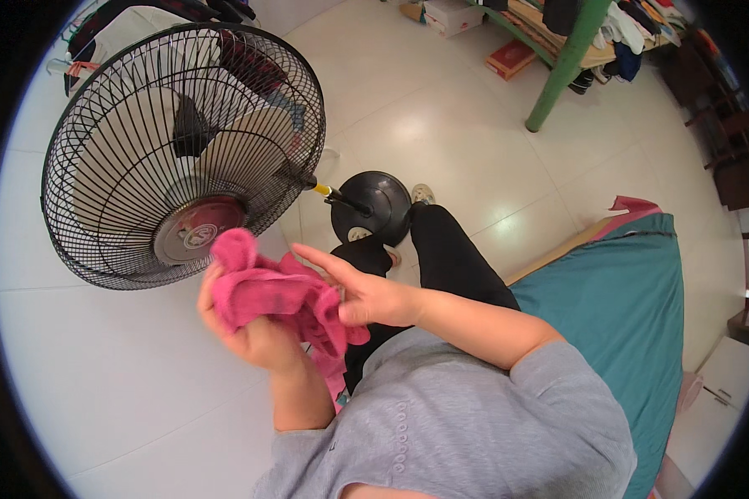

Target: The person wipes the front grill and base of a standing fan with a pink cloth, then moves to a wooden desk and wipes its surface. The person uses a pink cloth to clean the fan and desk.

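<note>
My left hand [249, 334] grips a bunched pink cloth [262, 296] in front of my body. The cloth is crumpled, with a rounded fold at its top and loose folds hanging towards my right. At its right side is my right hand [374, 296], index finger stretched out and thumb close against the folds. Its other fingers are mostly hidden, so a hold cannot be made out. Just beyond the cloth stands a pedestal fan with a round wire grille [181, 156], its red-and-silver hub [196, 231] nearest my left hand.
The fan's black base [374, 203] rests on pale floor tiles by my feet. On my right lies a surface covered with a teal sheet [605, 299]. Farther off, a green post [565, 68] supports a shelf holding clothes, near a red box [510, 59]. White cabinets [705, 399] stand at lower right.
</note>
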`<state>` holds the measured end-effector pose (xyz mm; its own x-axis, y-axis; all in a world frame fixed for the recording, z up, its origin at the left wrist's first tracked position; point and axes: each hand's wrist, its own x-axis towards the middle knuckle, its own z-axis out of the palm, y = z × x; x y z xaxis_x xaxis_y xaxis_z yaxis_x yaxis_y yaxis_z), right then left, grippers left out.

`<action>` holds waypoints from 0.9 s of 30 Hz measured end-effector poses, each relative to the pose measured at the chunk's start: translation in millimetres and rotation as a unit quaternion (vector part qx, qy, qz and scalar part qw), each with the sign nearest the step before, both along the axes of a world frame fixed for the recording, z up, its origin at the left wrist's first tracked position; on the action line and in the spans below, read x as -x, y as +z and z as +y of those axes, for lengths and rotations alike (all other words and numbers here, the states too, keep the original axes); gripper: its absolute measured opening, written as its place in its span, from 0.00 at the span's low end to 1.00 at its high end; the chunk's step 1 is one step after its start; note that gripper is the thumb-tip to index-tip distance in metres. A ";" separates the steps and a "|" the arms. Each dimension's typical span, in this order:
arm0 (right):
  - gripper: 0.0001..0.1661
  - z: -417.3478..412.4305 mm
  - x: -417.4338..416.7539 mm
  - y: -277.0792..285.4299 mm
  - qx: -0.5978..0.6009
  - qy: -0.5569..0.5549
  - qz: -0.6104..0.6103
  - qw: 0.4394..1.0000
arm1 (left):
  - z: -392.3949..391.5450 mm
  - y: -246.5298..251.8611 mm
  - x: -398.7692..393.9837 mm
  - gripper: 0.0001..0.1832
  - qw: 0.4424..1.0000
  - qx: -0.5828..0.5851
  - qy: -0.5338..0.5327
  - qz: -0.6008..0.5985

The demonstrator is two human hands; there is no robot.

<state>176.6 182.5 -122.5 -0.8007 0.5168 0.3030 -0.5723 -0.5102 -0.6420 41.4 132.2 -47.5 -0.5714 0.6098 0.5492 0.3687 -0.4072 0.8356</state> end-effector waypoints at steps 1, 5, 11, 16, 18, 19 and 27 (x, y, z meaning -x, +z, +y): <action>0.63 -2.3 -3.8 -2.4 -0.080 -0.048 -0.021 0.995 | 2.2 -1.5 -13.0 0.17 0.999 0.020 -0.005 -0.028; 0.59 -2.0 -40.2 4.8 -0.188 -0.101 -0.190 0.958 | 6.1 -5.2 -43.2 0.18 0.977 0.033 -0.197 0.074; 0.28 11.0 -116.0 -6.4 -0.074 -0.197 -0.207 0.955 | 11.6 8.5 -57.8 0.36 0.912 0.098 -0.359 0.171; 0.32 32.7 -219.9 -12.6 0.178 -0.423 -0.058 0.887 | 2.7 -2.1 -59.5 0.37 0.843 0.141 -0.489 0.176; 0.32 37.0 -258.7 6.0 0.157 -0.552 -0.064 0.816 | -3.4 -11.5 -59.7 0.29 0.812 0.165 -0.533 0.170; 0.31 38.2 -282.5 3.8 0.139 -0.598 -0.041 0.788 | -6.4 -17.3 -59.6 0.28 0.797 0.172 -0.547 0.189; 0.29 40.5 -316.3 44.7 0.127 -0.804 -0.023 0.580 | -16.3 -27.3 -44.7 0.23 0.758 0.237 -0.556 0.243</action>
